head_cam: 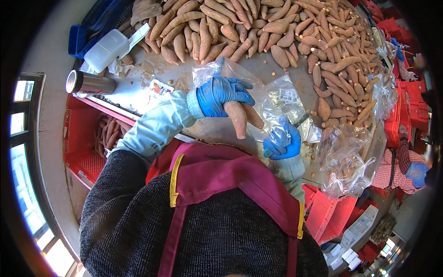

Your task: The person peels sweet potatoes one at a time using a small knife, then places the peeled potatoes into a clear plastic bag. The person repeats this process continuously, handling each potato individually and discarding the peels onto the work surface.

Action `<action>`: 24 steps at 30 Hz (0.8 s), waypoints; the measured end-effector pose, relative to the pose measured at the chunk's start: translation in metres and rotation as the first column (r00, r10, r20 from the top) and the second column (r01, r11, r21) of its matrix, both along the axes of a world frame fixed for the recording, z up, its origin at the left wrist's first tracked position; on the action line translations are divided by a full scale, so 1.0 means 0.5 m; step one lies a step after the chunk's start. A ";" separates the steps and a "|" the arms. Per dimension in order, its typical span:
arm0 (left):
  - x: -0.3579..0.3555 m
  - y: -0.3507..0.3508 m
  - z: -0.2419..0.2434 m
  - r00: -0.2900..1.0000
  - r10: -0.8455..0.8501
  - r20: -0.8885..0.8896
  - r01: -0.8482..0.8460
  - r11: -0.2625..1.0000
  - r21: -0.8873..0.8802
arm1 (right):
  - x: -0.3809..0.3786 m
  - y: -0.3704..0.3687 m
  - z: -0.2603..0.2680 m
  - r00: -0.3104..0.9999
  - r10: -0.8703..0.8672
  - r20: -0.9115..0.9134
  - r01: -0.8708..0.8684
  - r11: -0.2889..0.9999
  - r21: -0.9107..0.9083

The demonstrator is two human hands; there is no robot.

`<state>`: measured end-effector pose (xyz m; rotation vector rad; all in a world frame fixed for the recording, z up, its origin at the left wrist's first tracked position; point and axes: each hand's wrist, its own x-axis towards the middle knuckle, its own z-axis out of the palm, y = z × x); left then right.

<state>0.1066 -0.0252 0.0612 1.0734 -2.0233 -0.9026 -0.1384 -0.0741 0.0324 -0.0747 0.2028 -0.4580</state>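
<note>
My left hand, in a blue glove, grips two sweet potatoes, one in front and one partly behind it. Their tapered ends point down toward me over the metal tabletop. To the right, my gloved right hand is curled around the bunched film of a clear plastic bag. A small teal end of something shows by that fist; what it is I cannot tell. Another clear bag with a printed label lies just beyond the right hand.
A large heap of sweet potatoes covers the far and right sides. On the left stand a steel tumbler, a translucent plastic container and a red crate. Filled plastic bags lie at right; another person is beyond.
</note>
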 end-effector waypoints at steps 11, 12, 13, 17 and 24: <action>0.073 -0.007 -0.041 0.591 0.166 -0.789 0.283 0.874 0.396 | -0.007 -0.006 0.010 0.985 -0.128 0.114 0.127 0.992 0.011; 0.070 -0.007 -0.043 0.538 0.059 -0.841 0.368 0.881 0.297 | -0.002 -0.003 0.010 0.982 -0.104 0.157 0.108 0.994 -0.014; 0.068 -0.007 -0.041 0.434 0.136 -0.890 0.285 0.917 0.280 | 0.003 -0.001 0.009 0.987 -0.099 0.124 0.102 0.995 -0.016; 0.068 -0.009 -0.023 -0.134 0.282 -0.950 0.036 0.959 0.280 | 0.006 0.000 0.010 0.973 -0.113 0.202 0.121 0.992 -0.027; 0.051 0.008 -0.022 0.378 0.150 -0.914 0.182 0.956 0.232 | 0.013 0.008 0.032 0.966 -0.143 0.216 0.162 0.984 -0.072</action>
